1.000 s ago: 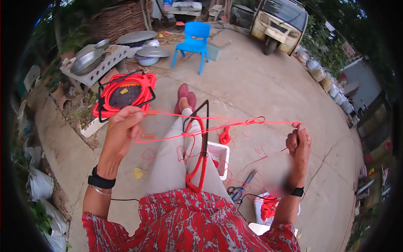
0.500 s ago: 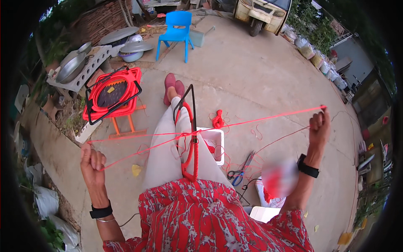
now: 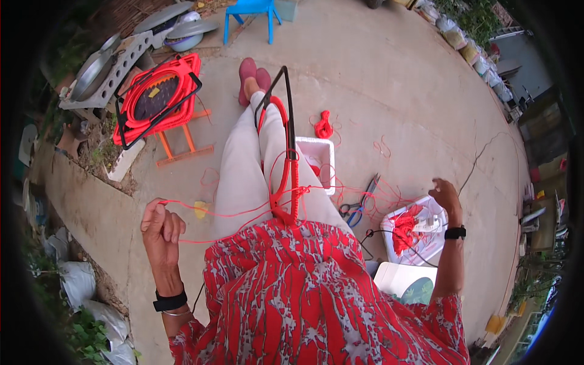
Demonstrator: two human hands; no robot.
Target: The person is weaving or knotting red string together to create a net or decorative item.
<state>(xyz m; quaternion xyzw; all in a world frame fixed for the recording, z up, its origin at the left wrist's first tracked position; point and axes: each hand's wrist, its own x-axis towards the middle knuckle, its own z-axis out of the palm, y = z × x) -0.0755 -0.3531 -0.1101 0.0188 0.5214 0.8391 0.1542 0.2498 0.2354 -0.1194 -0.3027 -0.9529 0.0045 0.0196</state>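
Between my legs stands a black metal frame (image 3: 290, 115), partly wrapped in red cord (image 3: 295, 193). From its wrapped side a loop of thin red cord (image 3: 237, 213) runs left to my left hand (image 3: 163, 230), which pinches it between thumb and fingers. The loop hangs slack over my thigh. My right hand (image 3: 446, 196) is raised at the right, fingers partly bent and apart, with no cord visible in it. Below it sits a white box (image 3: 434, 248) holding red cord (image 3: 403, 229). Loose strands run from the frame towards that box.
Blue-handled scissors (image 3: 360, 207) lie on the concrete, near a white foam box (image 3: 328, 161) and a red cord bundle (image 3: 323, 125). A red-and-black folded frame piece (image 3: 157, 106) rests on an orange stand (image 3: 187, 146). Ahead are a blue chair (image 3: 250, 8) and metal basins (image 3: 91, 76).
My right hand has dropped down and inward, and the taut cord it held is gone from it. The loop on the left has slackened. My left hand has shifted slightly inward. The view has tilted downward.
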